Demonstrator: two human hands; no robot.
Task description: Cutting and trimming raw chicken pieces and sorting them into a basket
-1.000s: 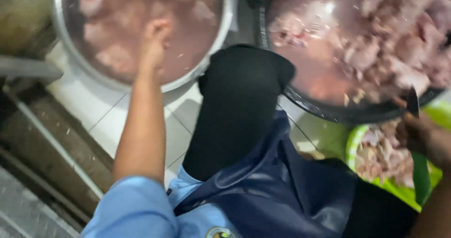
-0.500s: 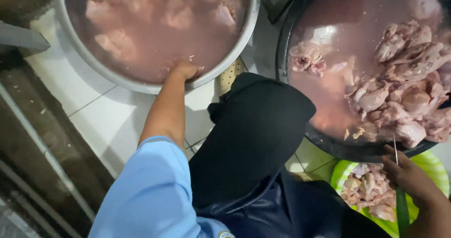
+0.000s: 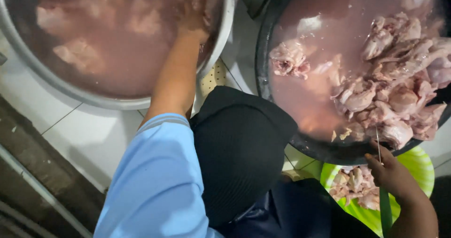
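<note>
My left hand [image 3: 195, 15] reaches into a wide silver basin [image 3: 225, 36] of cloudy pink water with pale raw chicken pieces [image 3: 80, 54]. The hand is blurred in the water, so its grip does not show. My blue sleeve [image 3: 155, 181] covers the upper arm. My right hand [image 3: 392, 174] is closed around a knife [image 3: 377, 146], whose thin blade points up at the rim of a dark basin [image 3: 263, 78]. That basin holds pink water and a heap of chicken pieces [image 3: 394, 97]. Under the right hand lies a green plate [image 3: 418, 163] with cut chicken [image 3: 352, 184].
My knee in black cloth [image 3: 239, 148] sits between the two basins, with a dark blue apron [image 3: 291, 214] below it. White floor tiles [image 3: 89, 134] lie under the silver basin. A dark metal channel [image 3: 28, 172] runs along the lower left.
My left hand drew back to the silver basin's rim, then went forward into the water again. The right hand kept the knife beside the green plate. The view has come closer.
</note>
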